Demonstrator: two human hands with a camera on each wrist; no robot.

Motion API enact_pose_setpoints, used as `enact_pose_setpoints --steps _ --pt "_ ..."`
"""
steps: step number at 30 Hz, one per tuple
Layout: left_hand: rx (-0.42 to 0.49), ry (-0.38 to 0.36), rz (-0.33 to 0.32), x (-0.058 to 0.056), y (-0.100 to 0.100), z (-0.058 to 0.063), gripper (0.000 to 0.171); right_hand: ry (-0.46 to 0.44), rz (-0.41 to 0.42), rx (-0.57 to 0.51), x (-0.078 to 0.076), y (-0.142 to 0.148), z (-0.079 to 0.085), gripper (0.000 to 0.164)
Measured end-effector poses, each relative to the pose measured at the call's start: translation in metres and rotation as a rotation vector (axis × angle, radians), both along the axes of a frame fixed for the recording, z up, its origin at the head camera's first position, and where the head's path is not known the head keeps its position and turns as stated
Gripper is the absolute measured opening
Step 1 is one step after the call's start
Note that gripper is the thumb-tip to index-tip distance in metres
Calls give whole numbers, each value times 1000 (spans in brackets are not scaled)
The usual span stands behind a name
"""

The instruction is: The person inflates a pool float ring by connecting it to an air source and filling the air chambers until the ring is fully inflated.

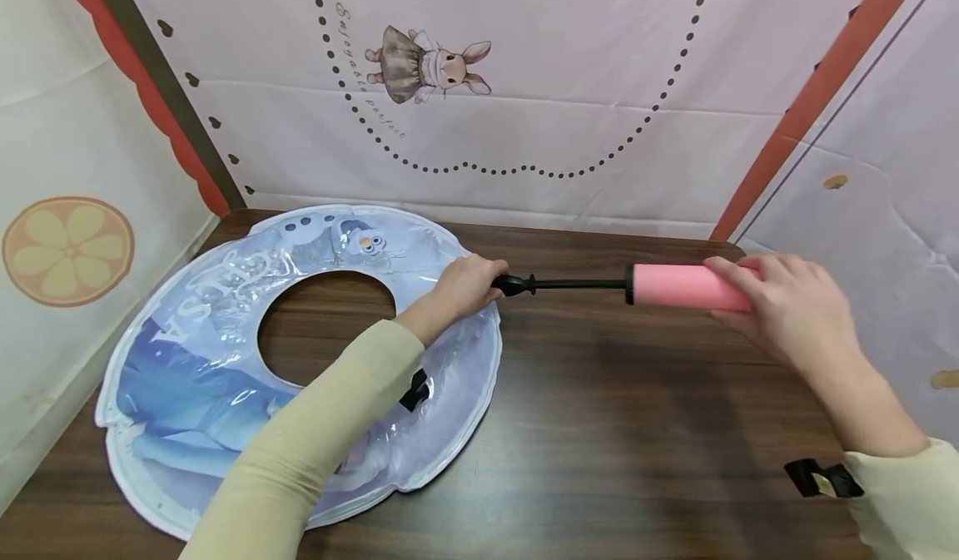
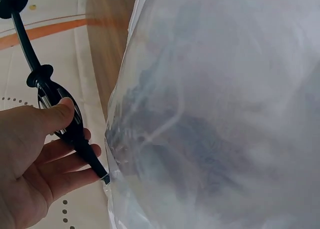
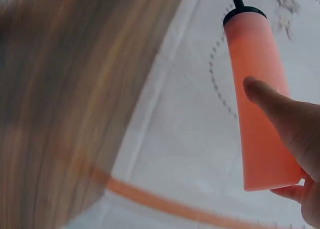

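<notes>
1 left hand (image 1: 466, 284) + 1 right hand (image 1: 797, 306) = 2. Sleeves (image 1: 315, 435): 2. 1 hand pump (image 1: 674, 286), 1 swim ring (image 1: 202, 418), 1 wood-grain table (image 1: 599, 427), 1 printed rabbit (image 1: 427, 65), 1 printed orange slice (image 1: 68, 250).

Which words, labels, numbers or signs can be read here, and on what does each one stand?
"Enjoyable perfect": on the wall cloth, sideways.
White letters on the swim ring: too distorted to read.
Mark on the right black strap: too small to read.
Pump: none visible.

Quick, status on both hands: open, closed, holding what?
Left hand: closed, holding the black fitting at the rod's end.
Right hand: closed, holding the pink cylinder.
</notes>
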State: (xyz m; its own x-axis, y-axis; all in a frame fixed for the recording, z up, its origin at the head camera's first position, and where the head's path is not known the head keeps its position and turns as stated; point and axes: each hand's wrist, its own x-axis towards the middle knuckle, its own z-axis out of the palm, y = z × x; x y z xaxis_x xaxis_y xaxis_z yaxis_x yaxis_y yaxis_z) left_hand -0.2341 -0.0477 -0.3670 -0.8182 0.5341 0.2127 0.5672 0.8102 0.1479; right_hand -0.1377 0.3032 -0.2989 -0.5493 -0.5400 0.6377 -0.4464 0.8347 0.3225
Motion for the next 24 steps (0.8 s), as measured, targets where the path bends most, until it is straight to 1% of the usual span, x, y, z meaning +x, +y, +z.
enact_pose_setpoints --steps 1,4,5,6,8,9,13,15,18,22,24 --pt "2 2 -7 1 0 0 19 0 16 10 -3 -7 -3 65" --pt "-1 8 -37 4 2 -2 16 -12 57 42 -12 -33 -14 45" --pt "-3 11 -47 5 3 -2 16 -15 63 47 -14 -42 -17 43" --pt "-3 17 -54 6 3 -2 15 -10 64 54 -17 -51 -19 45" --pt "7 23 -59 8 3 -3 14 -1 60 61 -22 -67 -21 55" --pt "15 25 -61 9 3 -3 14 6 59 66 -24 -74 -22 57" --pt "35 23 -52 9 3 -4 15 34 53 89 -28 -88 -23 54" --pt "35 17 -47 9 2 -3 16 33 57 93 -29 -89 -22 53" --pt "32 15 -44 8 1 -1 18 12 58 83 -27 -81 -19 55" --pt "5 8 -40 7 1 2 20 -27 54 80 -22 -59 -11 59" --pt "-9 0 -38 7 2 2 21 -52 50 77 -18 -45 -5 56"
